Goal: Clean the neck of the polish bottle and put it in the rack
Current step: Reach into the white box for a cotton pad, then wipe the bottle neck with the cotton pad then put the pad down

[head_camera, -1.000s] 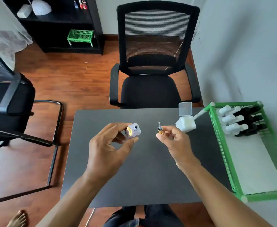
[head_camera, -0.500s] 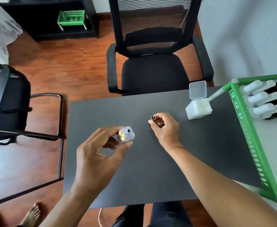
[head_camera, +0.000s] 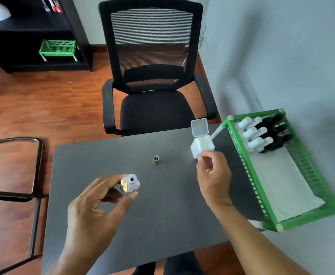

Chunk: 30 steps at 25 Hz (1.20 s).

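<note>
My left hand (head_camera: 95, 211) pinches a small lilac polish bottle (head_camera: 130, 184) above the dark table (head_camera: 162, 225), its uncapped neck facing up. The bottle's cap with brush (head_camera: 156, 159) stands by itself on the table further back. My right hand (head_camera: 214, 175) is at the front of a white box of pads (head_camera: 202, 145) whose clear lid stands up. Its thumb and forefinger are together at the box's lower edge, and I cannot make out whether they hold a pad. The green rack (head_camera: 248, 175) sits at the right.
Several white-capped black bottles (head_camera: 261, 133) lie at the rack's far end on a white cloth lining (head_camera: 281, 183). A black office chair (head_camera: 152, 92) stands behind the table. A second green rack (head_camera: 58, 48) sits on a dark shelf at the far left.
My right hand has set the cap down on the table and moved right to the white box. My left hand still holds the bottle. The view has shifted.
</note>
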Available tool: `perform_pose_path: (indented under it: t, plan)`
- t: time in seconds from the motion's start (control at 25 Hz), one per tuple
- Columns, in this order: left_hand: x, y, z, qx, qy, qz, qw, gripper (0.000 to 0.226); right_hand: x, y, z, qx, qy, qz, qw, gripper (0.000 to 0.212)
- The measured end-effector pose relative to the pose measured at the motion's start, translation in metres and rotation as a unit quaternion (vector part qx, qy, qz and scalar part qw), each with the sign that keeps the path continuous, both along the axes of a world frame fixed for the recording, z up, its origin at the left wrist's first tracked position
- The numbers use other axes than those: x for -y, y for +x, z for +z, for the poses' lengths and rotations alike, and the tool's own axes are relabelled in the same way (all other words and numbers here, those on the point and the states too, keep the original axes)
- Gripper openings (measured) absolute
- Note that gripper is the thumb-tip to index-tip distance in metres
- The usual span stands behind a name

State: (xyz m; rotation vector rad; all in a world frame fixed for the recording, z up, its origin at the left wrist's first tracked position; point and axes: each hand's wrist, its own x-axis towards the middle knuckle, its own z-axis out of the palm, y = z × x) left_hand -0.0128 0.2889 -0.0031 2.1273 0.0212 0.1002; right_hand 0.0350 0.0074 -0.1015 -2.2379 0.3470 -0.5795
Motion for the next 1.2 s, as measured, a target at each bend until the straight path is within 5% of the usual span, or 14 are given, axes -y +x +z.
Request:
perform_pose_path:
  t: [0.4, 0.84, 1.04, 1.2]
  plan:
    - [0.006, -0.004, 0.006, 0.019, 0.000, -0.029, 0.999, 0.030, 0.030, 0.054, 0.011, -0.174, -0.021, -0.105, 0.979, 0.018]
    - [0.000, 0.003, 0.010, 0.032, -0.008, -0.038, 0.999, 0.035, 0.023, 0.043, 0.010, -0.039, 0.004, -0.116, 0.993, 0.012]
    - [-0.003, 0.008, 0.011, 0.041, 0.000, -0.051, 0.998, 0.035, 0.025, 0.043, 0.008, -0.139, 0.072, -0.139, 0.978, 0.026]
    - [-0.004, 0.008, 0.012, 0.046, 0.013, -0.061, 0.997, 0.035, 0.026, 0.046, 0.012, -0.130, 0.089, -0.151, 0.976, 0.011]
